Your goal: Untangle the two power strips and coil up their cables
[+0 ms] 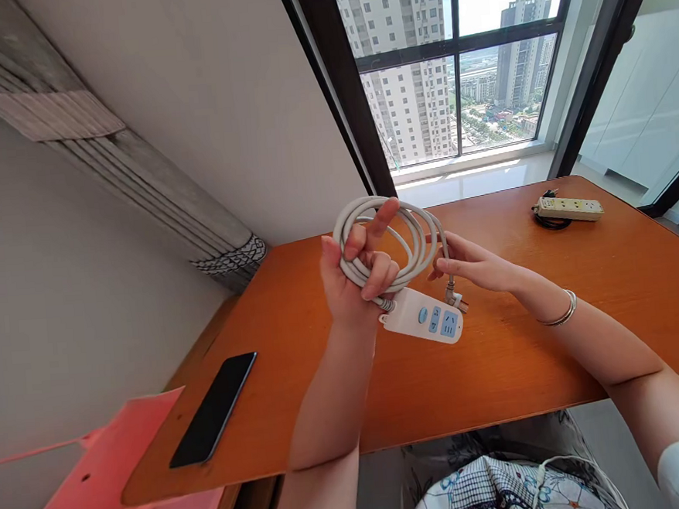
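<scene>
My left hand is closed around a coiled white power cord, its index finger raised across the loops. From the coil hangs a white power strip with blue sockets and a switch, held above the table. At the coil's right side, my right hand has its thumb and fingers around the cord. Just below these fingers dangles the cord's plug. Some of the right fingertips are hidden behind the loops.
A black phone lies on the wooden table at the left. Another power strip, cream with a black cord, rests near the far right edge. A pink bag is beside the table's left corner. A window stands behind.
</scene>
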Available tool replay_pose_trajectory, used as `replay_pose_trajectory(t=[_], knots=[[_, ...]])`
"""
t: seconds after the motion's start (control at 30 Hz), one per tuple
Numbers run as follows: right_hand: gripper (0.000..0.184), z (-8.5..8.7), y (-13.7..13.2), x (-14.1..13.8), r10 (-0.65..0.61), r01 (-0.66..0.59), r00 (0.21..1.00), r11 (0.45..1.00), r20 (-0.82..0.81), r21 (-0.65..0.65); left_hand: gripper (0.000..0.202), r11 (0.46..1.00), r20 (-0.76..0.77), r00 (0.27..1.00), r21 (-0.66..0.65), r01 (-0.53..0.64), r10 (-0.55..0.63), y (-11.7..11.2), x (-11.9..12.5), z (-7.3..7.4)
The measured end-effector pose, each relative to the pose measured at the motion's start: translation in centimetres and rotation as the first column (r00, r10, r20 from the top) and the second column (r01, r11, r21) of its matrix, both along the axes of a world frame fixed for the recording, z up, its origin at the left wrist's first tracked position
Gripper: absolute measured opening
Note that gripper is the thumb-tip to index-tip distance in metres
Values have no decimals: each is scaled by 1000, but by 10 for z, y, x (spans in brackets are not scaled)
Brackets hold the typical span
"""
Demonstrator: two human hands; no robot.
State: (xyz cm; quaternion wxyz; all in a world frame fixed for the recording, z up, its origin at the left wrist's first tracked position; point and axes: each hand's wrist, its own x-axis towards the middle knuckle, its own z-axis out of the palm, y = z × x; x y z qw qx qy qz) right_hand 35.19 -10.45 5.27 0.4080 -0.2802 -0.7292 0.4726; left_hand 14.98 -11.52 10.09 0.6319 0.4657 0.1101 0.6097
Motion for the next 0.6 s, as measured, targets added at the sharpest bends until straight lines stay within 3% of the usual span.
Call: replay_pose_trajectory(t=[0.07,0.17,0.3,0.37,0.4,0.47,0.53,0.6], knots=[[77,-8,0,-4,-78,72,985,996,156,48,53,993,21,994,42,-111,110,1,-2,3],[84,-15,-3,-10,-280,209,883,953,377,219,53,961,30,969,129,-247,245,4,-1,2],[82,-6,-15,-18,-463,213,600,879,652,427,50,928,21,945,182,-326,328,7,7,-5],[82,2,-23,-20,-470,146,468,876,748,459,48,914,-9,936,219,-342,352,9,11,-10],[82,5,-27,-20,-458,111,441,881,772,459,47,904,-31,930,248,-347,365,10,13,-13],[80,11,-34,-20,-419,70,489,893,765,444,43,877,-85,918,343,-338,387,12,15,-21],[78,13,-39,-19,-347,87,644,919,682,386,39,836,-159,901,463,-293,404,15,15,-29],[75,14,-41,-19,-210,115,839,970,502,214,38,796,-239,872,558,-237,427,17,14,-36]])
